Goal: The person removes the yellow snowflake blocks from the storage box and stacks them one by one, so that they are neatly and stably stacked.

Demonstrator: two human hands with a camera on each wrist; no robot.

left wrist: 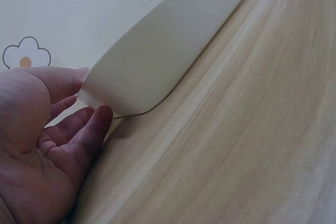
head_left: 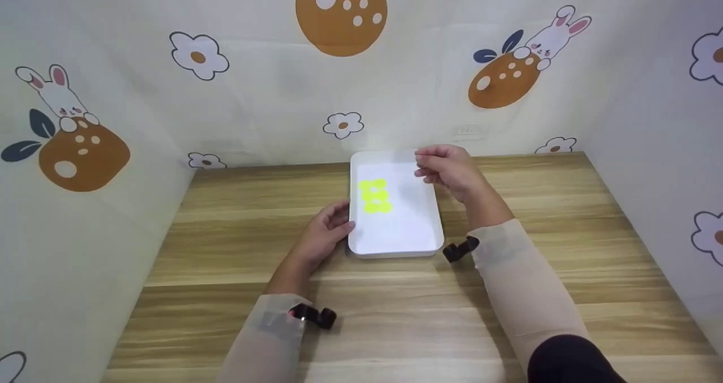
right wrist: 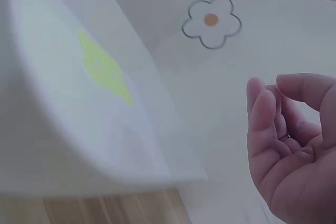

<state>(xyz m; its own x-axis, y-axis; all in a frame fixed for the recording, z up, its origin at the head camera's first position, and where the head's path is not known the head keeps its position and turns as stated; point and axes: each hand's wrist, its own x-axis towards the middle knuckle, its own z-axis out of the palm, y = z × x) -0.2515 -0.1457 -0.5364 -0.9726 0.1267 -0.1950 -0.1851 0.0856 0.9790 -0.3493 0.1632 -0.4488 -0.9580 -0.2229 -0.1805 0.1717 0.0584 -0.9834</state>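
A shallow white rectangular tray (head_left: pixel 406 225) lies on the wooden table. Inside it, toward the left side, sits a cluster of flat, bright yellow round pieces (head_left: pixel 375 195). My left hand (head_left: pixel 326 233) holds the tray's left side, with the thumb at the rim and the fingers curled against the outer wall (left wrist: pixel 152 51). Over the tray's far right corner, my right hand (head_left: pixel 452 171) is raised. Its fingers (right wrist: pixel 262 111) curl in and the thumb tip meets them; nothing shows between them. In the right wrist view this hand is apart from the tray.
The wood-grain table (head_left: pixel 243 225) extends on both sides and in front of the tray. A pale curtain (head_left: pixel 271 89) with rabbits, oranges and flowers rises close behind the tray and along both sides. Each wrist carries a small black camera (head_left: pixel 460 249).
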